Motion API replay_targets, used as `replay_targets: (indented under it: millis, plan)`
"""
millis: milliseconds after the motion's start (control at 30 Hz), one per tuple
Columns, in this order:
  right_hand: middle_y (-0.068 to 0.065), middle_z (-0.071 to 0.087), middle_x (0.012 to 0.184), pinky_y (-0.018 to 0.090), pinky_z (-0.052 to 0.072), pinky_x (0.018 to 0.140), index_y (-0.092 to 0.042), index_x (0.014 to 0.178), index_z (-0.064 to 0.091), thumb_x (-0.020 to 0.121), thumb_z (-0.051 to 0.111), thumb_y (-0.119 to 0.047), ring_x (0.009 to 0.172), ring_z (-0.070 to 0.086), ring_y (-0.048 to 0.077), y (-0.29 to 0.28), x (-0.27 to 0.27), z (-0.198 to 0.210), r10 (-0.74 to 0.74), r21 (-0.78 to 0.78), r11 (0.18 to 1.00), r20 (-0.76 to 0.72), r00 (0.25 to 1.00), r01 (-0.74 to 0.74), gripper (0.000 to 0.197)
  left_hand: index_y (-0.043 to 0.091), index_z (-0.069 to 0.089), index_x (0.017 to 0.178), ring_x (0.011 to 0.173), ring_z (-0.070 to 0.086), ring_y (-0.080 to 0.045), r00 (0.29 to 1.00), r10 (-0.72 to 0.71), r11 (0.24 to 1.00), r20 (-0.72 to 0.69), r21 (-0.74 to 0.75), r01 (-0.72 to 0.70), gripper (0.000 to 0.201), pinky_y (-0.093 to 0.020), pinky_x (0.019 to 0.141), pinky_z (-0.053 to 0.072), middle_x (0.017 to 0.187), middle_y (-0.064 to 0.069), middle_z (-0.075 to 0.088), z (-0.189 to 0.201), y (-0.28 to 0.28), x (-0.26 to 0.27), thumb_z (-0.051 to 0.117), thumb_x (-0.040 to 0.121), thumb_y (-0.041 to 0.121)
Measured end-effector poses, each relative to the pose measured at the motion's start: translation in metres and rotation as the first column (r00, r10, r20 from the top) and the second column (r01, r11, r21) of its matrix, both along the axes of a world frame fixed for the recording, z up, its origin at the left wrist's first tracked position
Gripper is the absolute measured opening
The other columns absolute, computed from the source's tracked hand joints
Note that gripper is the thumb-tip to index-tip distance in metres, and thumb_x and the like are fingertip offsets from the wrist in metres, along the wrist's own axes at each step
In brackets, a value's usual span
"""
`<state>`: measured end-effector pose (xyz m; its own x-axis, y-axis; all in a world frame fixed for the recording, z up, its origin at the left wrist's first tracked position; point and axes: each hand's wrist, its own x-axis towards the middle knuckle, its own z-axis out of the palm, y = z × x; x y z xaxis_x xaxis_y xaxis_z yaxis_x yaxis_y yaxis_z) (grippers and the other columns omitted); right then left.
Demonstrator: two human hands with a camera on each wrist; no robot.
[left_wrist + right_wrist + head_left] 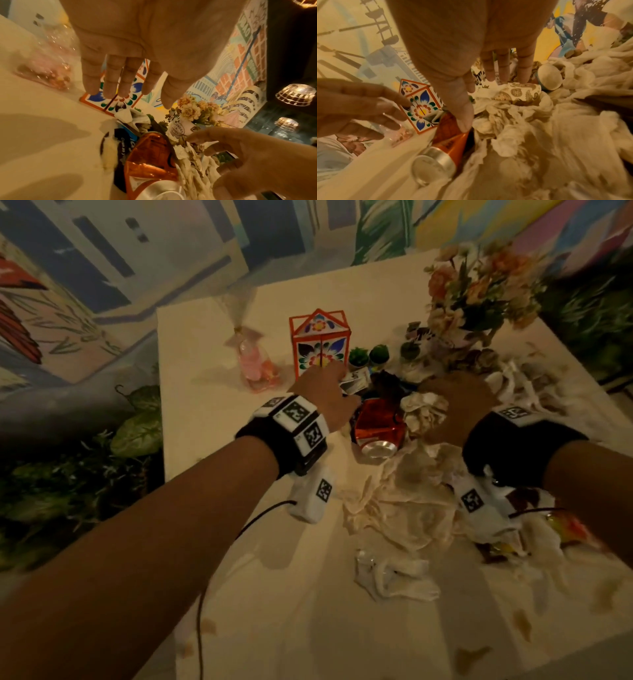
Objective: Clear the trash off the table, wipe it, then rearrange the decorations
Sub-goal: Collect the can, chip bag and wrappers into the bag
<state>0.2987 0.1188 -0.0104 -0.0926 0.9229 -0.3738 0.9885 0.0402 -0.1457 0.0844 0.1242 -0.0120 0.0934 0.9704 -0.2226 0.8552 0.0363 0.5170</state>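
Observation:
My left hand hovers open over the trash pile, fingers straight, just in front of the house-shaped floral box; in the left wrist view the left hand holds nothing. To its right, my right hand is spread open over crumpled tissues. A crushed red can lies between the two hands, beside a dark blue wrapper. In the right wrist view the right hand has its thumb above the can and its fingers above a paisley paper cup.
Stained tissues cover the right half of the white table. A flower bouquet, two small potted plants and a clear bag of pink sweets stand at the back. Brown stains mark the front edge.

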Motion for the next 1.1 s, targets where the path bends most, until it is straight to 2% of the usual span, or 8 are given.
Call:
replay_targets:
  millis: [100,233,333,433,633,800,933,1100]
  plan:
    - [0.011,0.034,0.147,0.047,0.028,0.111,-0.023,0.137,0.041,0.065,0.082,-0.03,0.133,0.033,0.035,0.006,0.004,-0.006,0.071,-0.05,0.996,-0.043,0.997,-0.073,0.083,0.021,0.037,0.138,0.111,0.055,-0.028,0.997,0.048,0.991,-0.065,-0.124,-0.056,0.067,-0.029,0.074,0.043,0.136,-0.008,0.047,-0.009,0.015,0.026,0.063,0.082,0.047]
    - [0.008,0.026,0.15,0.044,0.021,0.113,-0.032,0.141,0.031,0.061,0.078,-0.049,0.137,0.025,0.033,0.014,0.01,-0.013,0.195,-0.093,0.978,0.117,0.974,-0.184,0.095,0.019,0.027,0.14,0.1,0.056,-0.028,0.974,0.211,0.949,-0.083,-0.22,-0.224,0.094,-0.032,0.068,0.044,0.13,-0.009,0.048,-0.029,0.01,0.049,0.07,0.067,0.06]
    - [0.006,0.022,0.149,0.055,0.02,0.112,-0.045,0.141,0.014,0.043,0.073,-0.063,0.137,0.022,0.037,0.024,0.016,-0.028,0.228,-0.17,0.964,0.127,0.965,-0.205,0.116,0.017,0.024,0.141,0.107,0.052,-0.03,0.962,0.239,0.92,-0.129,-0.285,-0.267,0.106,-0.033,0.07,0.043,0.137,-0.011,0.037,-0.04,0.0,0.069,0.07,0.061,0.069]
    - [0.006,0.03,0.141,0.055,0.022,0.11,-0.049,0.138,0.004,0.057,0.067,-0.058,0.13,0.028,0.04,0.025,0.016,-0.035,0.245,-0.185,0.959,0.154,0.957,-0.216,0.104,0.017,0.024,0.141,0.113,0.05,-0.033,0.961,0.244,0.918,-0.13,-0.288,-0.272,0.104,-0.037,0.083,0.048,0.138,-0.012,0.035,-0.046,-0.001,0.082,0.072,0.062,0.065]
    - [0.011,0.041,0.134,0.048,0.032,0.105,-0.034,0.132,0.036,0.079,0.066,-0.032,0.126,0.037,0.038,0.026,0.01,-0.036,0.242,-0.096,0.968,0.1,0.965,-0.233,0.061,0.013,0.025,0.139,0.114,0.052,-0.034,0.953,0.287,0.918,-0.099,-0.254,-0.303,0.094,-0.044,0.093,0.049,0.131,-0.014,0.045,-0.057,-0.008,0.083,0.075,0.067,0.047]
    - [0.014,0.048,0.126,0.036,0.041,0.092,-0.014,0.121,0.051,0.088,0.051,-0.007,0.113,0.049,0.033,0.03,0.011,-0.026,0.271,-0.104,0.956,-0.028,0.962,-0.273,0.034,0.013,0.029,0.135,0.106,0.056,-0.031,0.953,0.279,0.919,-0.119,-0.255,-0.3,0.088,-0.034,0.077,0.047,0.125,-0.013,0.048,-0.059,-0.014,0.065,0.079,0.063,0.029]
    - [0.011,0.052,0.13,0.031,0.041,0.095,-0.015,0.118,0.06,0.089,0.054,-0.012,0.115,0.052,0.029,0.036,0.011,-0.012,0.281,-0.139,0.95,-0.013,0.96,-0.28,0.029,0.014,0.045,0.122,0.095,0.059,-0.028,0.961,0.236,0.927,-0.142,-0.264,-0.266,0.075,-0.028,0.067,0.045,0.113,-0.009,0.056,-0.059,-0.015,0.057,0.08,0.057,0.025]
    - [0.006,0.059,0.097,0.027,0.038,0.069,-0.019,0.081,0.061,0.081,0.059,-0.009,0.084,0.053,0.024,0.038,0.017,0.01,0.239,-0.054,0.968,-0.12,0.964,-0.246,0.01,0.019,0.05,0.104,0.074,0.056,-0.02,0.962,0.245,0.916,-0.116,-0.296,-0.269,0.061,-0.024,0.057,0.045,0.088,0.0,0.059,-0.053,-0.017,0.054,0.082,0.051,0.021]
